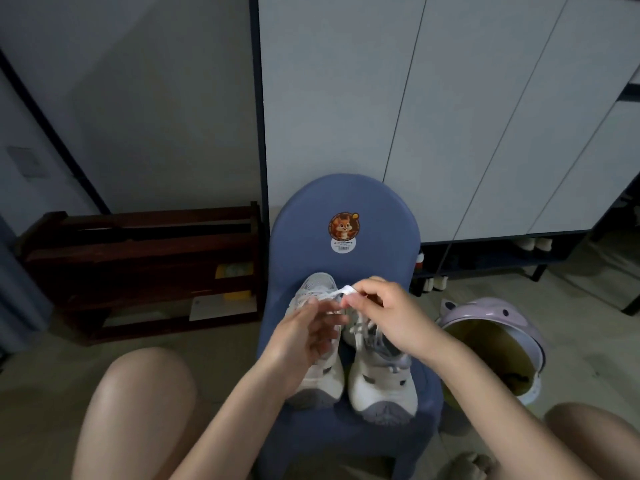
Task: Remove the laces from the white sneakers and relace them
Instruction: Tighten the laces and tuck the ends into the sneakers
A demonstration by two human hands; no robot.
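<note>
Two white sneakers stand side by side on a small blue chair [346, 199], toes toward me. The left sneaker [317, 285] is partly hidden under my left hand [304, 336]. The right sneaker [379, 382] shows its grey toe cap and loose laces. My right hand [388, 313] pinches a white lace [341, 291] above the shoes. The lace runs down to the left sneaker's upper eyelets. The fingers of my left hand are spread, their tips by the same lace; whether they grip it is hidden.
A dark wooden rack [145, 268] stands on the floor to the left. A lilac bin [498, 337] lies tipped at the right of the chair. White cabinet doors [450, 116] rise behind. My bare knees [135, 414] frame the chair.
</note>
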